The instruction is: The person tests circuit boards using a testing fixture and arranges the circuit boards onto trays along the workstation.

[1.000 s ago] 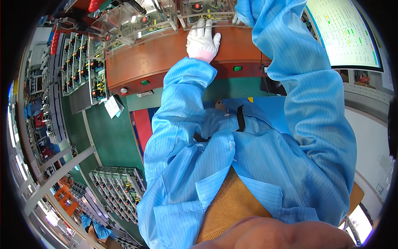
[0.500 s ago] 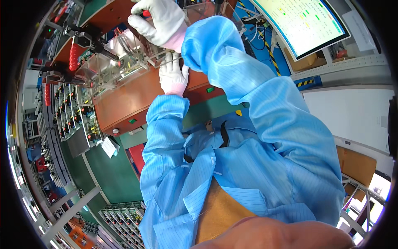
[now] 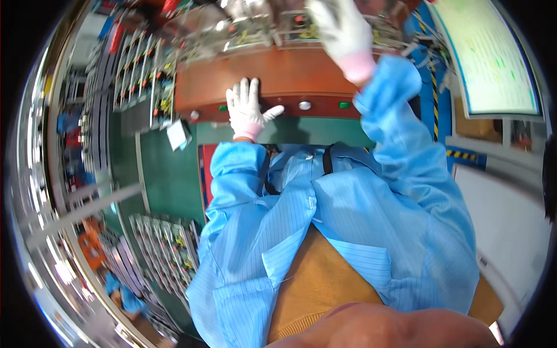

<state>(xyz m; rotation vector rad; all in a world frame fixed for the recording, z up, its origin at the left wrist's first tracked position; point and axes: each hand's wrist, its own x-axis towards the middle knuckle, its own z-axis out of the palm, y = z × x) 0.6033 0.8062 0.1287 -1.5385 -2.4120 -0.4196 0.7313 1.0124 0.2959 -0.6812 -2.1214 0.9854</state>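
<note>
Head view: left hand [image 3: 248,110] flat, fingers spread, on brown ledge [image 3: 278,78]; right hand [image 3: 342,32] blurred, grip unclear.

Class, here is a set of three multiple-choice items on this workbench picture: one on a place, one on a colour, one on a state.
1. Where does the left hand rest?
A on the reddish-brown bench ledge
B on the monitor
C on the floor

2. What colour are the gloves?
A black
B white
C yellow

3. How is the left hand?
A fisted
B gripping a tool
C flat, fingers spread

Key: 1 A, palm lies on the ledge; 2 B, both gloves, also on the raised right hand, are white; 3 C, the fingers fan out.
</note>
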